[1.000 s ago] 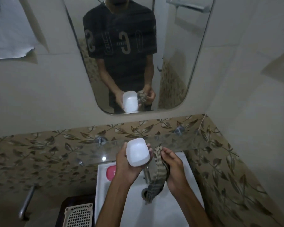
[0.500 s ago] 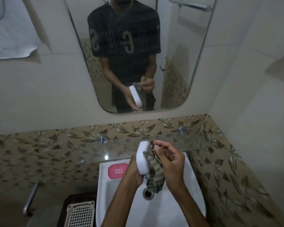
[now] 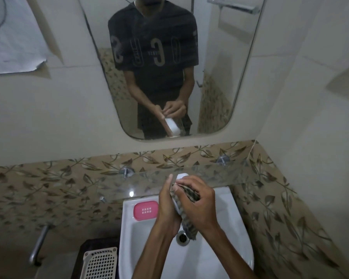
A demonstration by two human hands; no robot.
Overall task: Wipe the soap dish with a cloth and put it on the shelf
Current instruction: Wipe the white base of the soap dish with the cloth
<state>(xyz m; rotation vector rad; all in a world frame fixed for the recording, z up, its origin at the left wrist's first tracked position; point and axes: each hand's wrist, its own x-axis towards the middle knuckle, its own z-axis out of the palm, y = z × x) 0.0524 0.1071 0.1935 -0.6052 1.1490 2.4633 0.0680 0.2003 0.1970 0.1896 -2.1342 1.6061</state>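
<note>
Both hands hold their grip over the basin: the left hand [image 3: 168,202] is curled round the white soap dish [image 3: 182,175], which stands on edge with only its upper rim showing above the fingers, and the right hand [image 3: 197,204] is clamped on the striped cloth [image 3: 186,222], pressing it against the dish. One tail of the cloth hangs down between the wrists to just above the drain [image 3: 182,237]. The dish is held at the front edge of the glass shelf [image 3: 129,185], not resting on it; the bare glass runs to the left and right of the hands, with two metal mounts [image 3: 126,171] near its back edge. Below, one white sink [image 3: 238,234] carries one pink soap tray [image 3: 145,210] at its back left corner, just beside the left wrist. One white perforated basket [image 3: 100,263] sits left of the sink's front edge, and one metal bar [image 3: 38,243] is farther left. One mirror [image 3: 220,77] above shows the same two hands, dish and cloth.
</note>
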